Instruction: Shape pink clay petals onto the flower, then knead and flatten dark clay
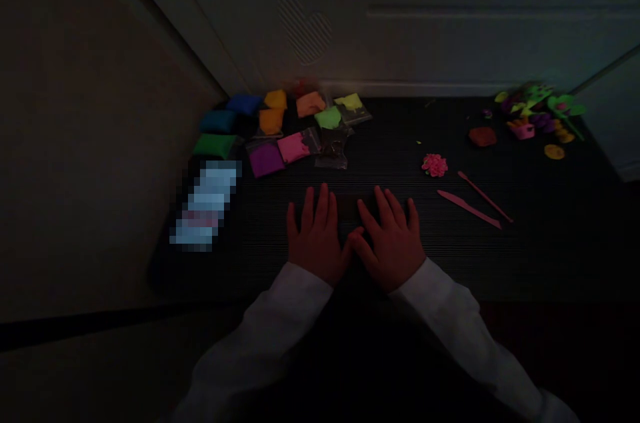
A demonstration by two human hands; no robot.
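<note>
Both my hands lie palm down on a dark ribbed tabletop (280, 243), thumbs meeting in the middle. My left hand (316, 236) has its fingers spread and holds nothing. Likewise spread and without anything in it is my right hand (390, 236). Right of it are a pink modelling knife (469, 208), a thin pink modelling stick (485, 196) and a pink clay flower (434, 165). Beyond my left hand lie a pink clay packet (298, 146), a purple clay packet (267, 158) and a dark packet (331, 148).
More clay packets, among them blue (244, 104), green (215, 145) and yellow (351, 102), lie at the back left. A lit, blurred phone (206, 205) is at the left. A reddish-brown clay lump (483, 136) and colourful clay figures (533, 110) occupy the back right. A panelled wall (425, 50) stands behind.
</note>
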